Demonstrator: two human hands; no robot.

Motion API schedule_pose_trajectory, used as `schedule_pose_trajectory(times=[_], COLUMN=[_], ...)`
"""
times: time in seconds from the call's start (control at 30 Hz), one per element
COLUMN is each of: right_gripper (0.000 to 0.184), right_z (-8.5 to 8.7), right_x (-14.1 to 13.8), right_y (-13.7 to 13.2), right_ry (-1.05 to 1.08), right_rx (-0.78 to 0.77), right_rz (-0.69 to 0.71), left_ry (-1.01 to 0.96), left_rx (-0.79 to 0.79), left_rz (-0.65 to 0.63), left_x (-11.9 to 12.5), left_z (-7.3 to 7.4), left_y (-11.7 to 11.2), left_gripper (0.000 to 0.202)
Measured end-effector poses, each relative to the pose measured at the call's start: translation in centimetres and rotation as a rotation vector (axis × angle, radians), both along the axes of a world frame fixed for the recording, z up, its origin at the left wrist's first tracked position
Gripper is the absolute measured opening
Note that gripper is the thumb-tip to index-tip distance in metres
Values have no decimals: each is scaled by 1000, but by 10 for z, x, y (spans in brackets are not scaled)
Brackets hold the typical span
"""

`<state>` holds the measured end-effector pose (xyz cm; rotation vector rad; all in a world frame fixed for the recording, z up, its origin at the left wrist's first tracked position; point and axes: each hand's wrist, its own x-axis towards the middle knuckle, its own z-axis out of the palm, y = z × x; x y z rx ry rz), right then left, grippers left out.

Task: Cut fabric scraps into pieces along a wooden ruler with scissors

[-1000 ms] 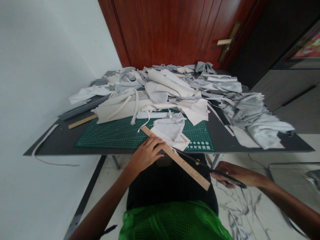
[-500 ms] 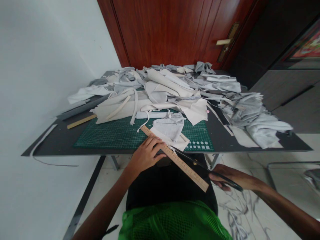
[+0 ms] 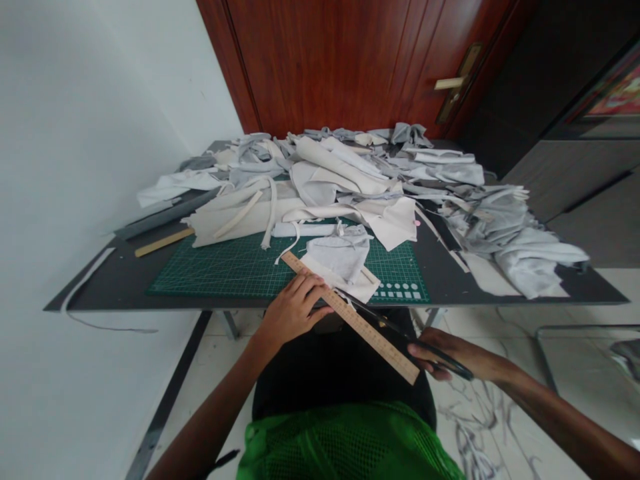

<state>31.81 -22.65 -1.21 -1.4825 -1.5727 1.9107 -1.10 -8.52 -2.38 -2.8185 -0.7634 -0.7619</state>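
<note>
Left hand: the left hand (image 3: 293, 310) lies with its fingers spread, open and pressing flat on the ruler, gripping nothing.
Ruler: a long wooden ruler (image 3: 360, 327) runs slantwise under those fingers, its far end on the fabric, its near end past the table edge.
Right hand: the right hand (image 3: 447, 357) has its fingers curled shut around black-handled steel scissors (image 3: 395, 327), whose blades reach toward the left fingertips; whether the blades are open, I cannot tell.
Fabric: a white fabric piece (image 3: 340, 257) lies just beyond the left fingertips, under the ruler's far end, on a green gridded cutting mat (image 3: 225, 277).
Table: a heap of pale fabric scraps (image 3: 340, 180) sits well beyond the fingers on a dark table top (image 3: 100, 297).
</note>
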Motion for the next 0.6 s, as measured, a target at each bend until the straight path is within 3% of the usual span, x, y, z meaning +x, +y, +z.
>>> schedule_pose_trajectory(times=[0.4,0.6], right_gripper=[65,66], right_z=[-8,-11], right_x=[4,7], right_y=[-7,-7], right_ry=[22,12], right_rx=[38,38], right_rz=[-24,-38], left_ry=[21,130], left_rx=[-73,-10], left_rz=[39,6], left_x=[0,-1], left_z=[4,7], left_y=[0,1], left_gripper=[31,22])
